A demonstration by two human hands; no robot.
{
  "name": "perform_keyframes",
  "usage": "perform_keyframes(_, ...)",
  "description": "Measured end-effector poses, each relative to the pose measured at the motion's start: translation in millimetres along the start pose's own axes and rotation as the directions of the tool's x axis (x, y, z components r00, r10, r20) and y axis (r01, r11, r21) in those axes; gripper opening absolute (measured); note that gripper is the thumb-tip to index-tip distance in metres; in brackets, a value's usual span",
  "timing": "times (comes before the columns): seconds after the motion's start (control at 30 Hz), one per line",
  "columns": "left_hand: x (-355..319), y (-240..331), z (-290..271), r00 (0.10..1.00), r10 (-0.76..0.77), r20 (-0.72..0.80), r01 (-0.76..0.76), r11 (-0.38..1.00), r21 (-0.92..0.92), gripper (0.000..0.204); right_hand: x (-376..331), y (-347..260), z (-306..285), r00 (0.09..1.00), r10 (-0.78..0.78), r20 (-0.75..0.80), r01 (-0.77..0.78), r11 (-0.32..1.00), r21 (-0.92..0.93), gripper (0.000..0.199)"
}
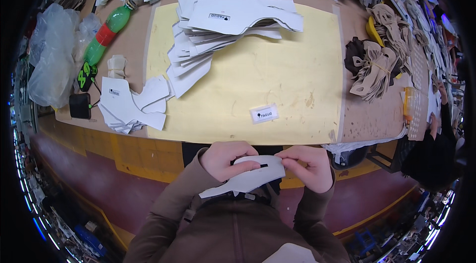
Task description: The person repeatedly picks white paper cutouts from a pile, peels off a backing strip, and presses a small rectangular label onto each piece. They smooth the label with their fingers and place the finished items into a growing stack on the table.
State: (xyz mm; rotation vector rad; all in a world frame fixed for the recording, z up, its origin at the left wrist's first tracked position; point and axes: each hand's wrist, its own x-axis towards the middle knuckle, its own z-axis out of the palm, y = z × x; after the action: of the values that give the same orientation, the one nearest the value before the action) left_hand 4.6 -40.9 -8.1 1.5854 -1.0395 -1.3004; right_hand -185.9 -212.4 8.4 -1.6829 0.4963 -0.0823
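In front of my body, just off the table's near edge, I hold a curved white cut piece [248,181] with a small dark rectangle on its face. My left hand [225,160] pinches it from the left, thumb lying on top beside the rectangle. At its right end, my right hand [312,168] grips the rim between thumb and fingers. Beyond my hands, a small white printed label [264,113] lies on the yellow sheet [287,79]. A fanned pile of white cut pieces [223,20] rests farther back, and a smaller stack [116,104] is at the left.
On the left are a green bottle [116,17] with a red label, a clear plastic bag [52,59] and a black phone-like object [80,106]. Tied beige bundles [379,69] lie right. Another white piece [292,254] rests against my lap. A dark-clothed person [431,156] is at right.
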Motion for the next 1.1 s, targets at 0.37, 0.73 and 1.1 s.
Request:
perform_keyframes(0.37,-7.0,5.0,-0.3,0.974,-0.113,-0.194,0.112,0.994,-0.019,0.023,22.4,-1.5,4.9,0.959,0.097,-0.267,-0.082,0.994,0.066,0.015)
perform_keyframes(0.73,33.4,11.7,-24.6,0.923,-0.295,-0.248,0.323,0.943,0.076,0.029,58.5,21.0,6.1,0.916,0.074,-0.394,-0.051,0.996,0.068,0.022)
perform_keyframes(1.1,39.9,1.7,-24.1,0.903,-0.324,-0.282,0.358,0.931,0.077,0.039,65.1,25.3,-2.5,0.960,-0.084,-0.268,0.008,0.962,-0.274,0.019)
